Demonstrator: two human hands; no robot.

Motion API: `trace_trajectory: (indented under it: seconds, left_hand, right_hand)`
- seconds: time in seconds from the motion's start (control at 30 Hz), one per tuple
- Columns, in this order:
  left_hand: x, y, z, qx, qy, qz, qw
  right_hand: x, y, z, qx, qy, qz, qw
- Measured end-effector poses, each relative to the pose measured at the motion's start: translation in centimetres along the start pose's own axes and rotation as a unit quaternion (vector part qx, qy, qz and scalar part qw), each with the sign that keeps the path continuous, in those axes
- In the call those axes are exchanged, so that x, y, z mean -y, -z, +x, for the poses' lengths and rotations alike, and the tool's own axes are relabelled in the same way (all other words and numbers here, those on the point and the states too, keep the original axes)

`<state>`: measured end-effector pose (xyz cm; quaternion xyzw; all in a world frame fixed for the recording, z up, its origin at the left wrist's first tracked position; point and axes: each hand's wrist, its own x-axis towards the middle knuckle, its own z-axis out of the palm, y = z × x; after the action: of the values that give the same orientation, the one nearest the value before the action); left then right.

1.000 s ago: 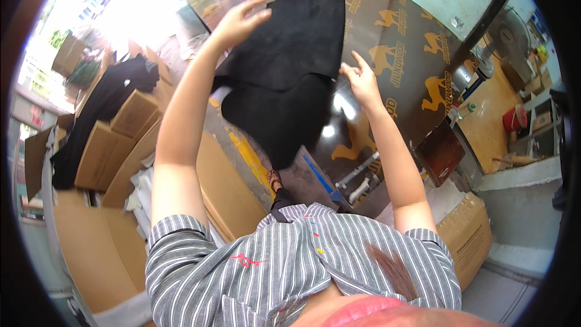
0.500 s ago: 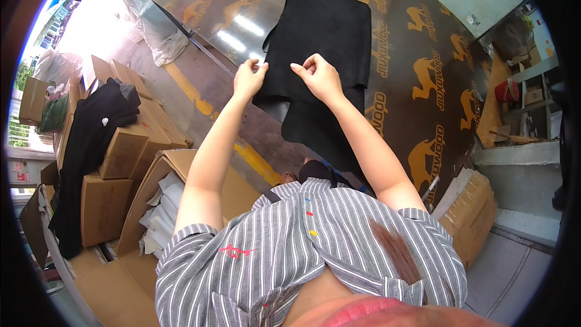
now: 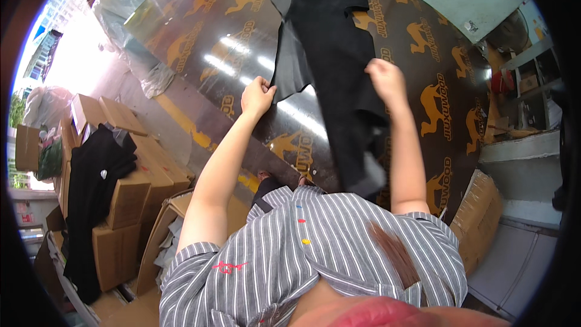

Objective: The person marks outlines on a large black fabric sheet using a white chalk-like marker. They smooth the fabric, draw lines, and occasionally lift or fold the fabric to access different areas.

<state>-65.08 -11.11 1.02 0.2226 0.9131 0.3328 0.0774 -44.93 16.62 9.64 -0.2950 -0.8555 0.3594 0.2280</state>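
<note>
A long black leather-like sheet [image 3: 336, 54] with notched edges runs down the dark patterned table [image 3: 212, 36], and its near end hangs bunched close to my body. On its left side lies a shinier dark grey flap [image 3: 289, 63]; whether it is a separate piece or the sheet's other face, I cannot tell. My left hand [image 3: 258, 97] pinches the lower left corner of that grey flap between thumb and fingers. At the sheet's right edge, my right hand [image 3: 388, 83] is closed, fingertips gripping the black material.
Stacked cardboard boxes [image 3: 130, 197] stand to the left, with a black garment [image 3: 100, 169] draped over them. A plastic-covered bundle [image 3: 133, 18] is beyond the table's left edge. Another carton [image 3: 478, 218] sits at my right, below shelving [image 3: 526, 151].
My hands have moved apart, the right one outward to the sheet's right edge. The black sheet has shifted and folded, baring more table on the left and showing the grey flap.
</note>
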Motion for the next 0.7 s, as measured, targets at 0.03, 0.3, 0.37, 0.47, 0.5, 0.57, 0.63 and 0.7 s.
trace_trajectory:
  seconds: [0.03,0.3,0.37,0.47,0.5,0.57,0.63,0.7]
  left_hand:
    - [-0.3,-0.6,0.4,-0.005,-0.003,0.009,1.000]
    - [0.8,1.2,1.9,0.142,-0.082,-0.062,0.985]
    - [1.7,1.4,2.2,0.160,-0.078,-0.071,0.981]
    - [0.9,2.0,3.1,0.182,-0.054,-0.074,0.979]
    - [1.4,1.8,3.6,0.184,-0.063,-0.071,0.978]
    - [2.4,1.1,5.0,0.187,-0.085,-0.069,0.976]
    - [2.1,2.2,6.7,0.152,-0.085,-0.045,0.984]
    - [4.2,3.4,10.2,0.065,-0.093,0.012,0.993]
  right_hand:
    - [-4.6,4.6,0.4,-0.076,-0.019,-0.019,0.997]
    - [-15.9,18.9,-14.7,-0.347,-0.251,-0.397,0.812]
    - [-12.4,14.8,-13.9,-0.337,-0.235,-0.294,0.863]
    - [-5.5,6.3,-10.6,-0.213,-0.250,-0.153,0.932]
    - [-4.1,3.7,-9.6,-0.142,-0.250,-0.228,0.930]
    - [-7.1,-0.3,-8.3,-0.150,-0.170,-0.366,0.903]
    - [-7.4,0.2,-6.3,-0.094,-0.253,-0.300,0.915]
    - [-6.1,-0.8,-4.5,-0.065,-0.150,-0.281,0.946]
